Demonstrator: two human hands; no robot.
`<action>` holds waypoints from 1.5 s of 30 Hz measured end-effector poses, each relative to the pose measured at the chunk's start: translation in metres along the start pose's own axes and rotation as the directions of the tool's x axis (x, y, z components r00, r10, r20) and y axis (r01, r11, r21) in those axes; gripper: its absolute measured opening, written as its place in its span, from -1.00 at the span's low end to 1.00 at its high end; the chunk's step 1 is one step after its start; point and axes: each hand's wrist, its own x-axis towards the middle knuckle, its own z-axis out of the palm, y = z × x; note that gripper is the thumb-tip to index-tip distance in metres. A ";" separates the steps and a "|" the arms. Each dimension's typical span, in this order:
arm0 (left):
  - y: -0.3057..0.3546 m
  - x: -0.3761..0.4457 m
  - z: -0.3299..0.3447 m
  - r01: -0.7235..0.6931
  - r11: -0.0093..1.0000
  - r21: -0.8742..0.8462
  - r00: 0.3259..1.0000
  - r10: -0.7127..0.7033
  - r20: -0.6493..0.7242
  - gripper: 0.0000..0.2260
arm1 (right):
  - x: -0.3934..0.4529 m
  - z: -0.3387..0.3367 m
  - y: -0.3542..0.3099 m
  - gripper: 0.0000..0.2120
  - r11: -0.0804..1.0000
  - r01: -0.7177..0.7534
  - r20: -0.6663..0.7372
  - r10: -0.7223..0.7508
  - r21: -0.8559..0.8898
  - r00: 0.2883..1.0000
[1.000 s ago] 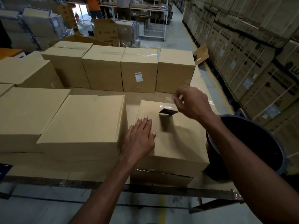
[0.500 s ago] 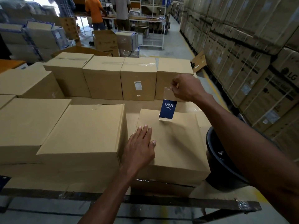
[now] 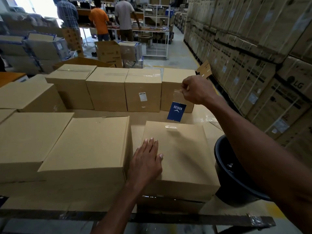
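A small brown cardboard box [image 3: 182, 157] lies on the table in front of me. My left hand [image 3: 146, 159] rests flat on its top near the left edge, fingers straight. My right hand [image 3: 195, 90] is raised above the box's far edge and pinches the upper end of a clear tape strip [image 3: 176, 108] that carries a blue printed label. The strip hangs down, and its lower end still touches the top of the box at the far edge.
A larger closed box [image 3: 87, 144] sits directly left of the small one. A row of upright boxes [image 3: 108, 88] lines the far side. A dark bin [image 3: 236, 173] stands at the right. Stacked cartons [image 3: 261, 56] wall the right aisle; three people [image 3: 101, 22] work far back.
My right hand has risen and drawn back, peeling the tape strip with its blue label up off the box top. My left hand has stayed pressed on the box.
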 end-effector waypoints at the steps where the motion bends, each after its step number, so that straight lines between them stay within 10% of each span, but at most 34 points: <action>1: 0.000 0.000 0.000 -0.001 1.000 0.001 1.000 0.001 0.001 -0.46 | 0.000 -0.004 0.000 -0.88 1.000 -0.014 -0.023 0.014 0.008 1.000; 27: -0.009 0.004 0.005 -0.025 0.999 -0.038 1.000 0.025 -0.001 -0.47 | -0.131 -0.122 0.095 -0.93 0.826 -0.477 -0.136 0.532 0.302 0.836; 45: -0.009 0.005 0.006 -0.024 1.000 -0.011 1.000 0.024 -0.004 -0.47 | -0.231 -0.059 0.159 -0.92 0.730 -0.683 0.041 0.681 0.032 0.731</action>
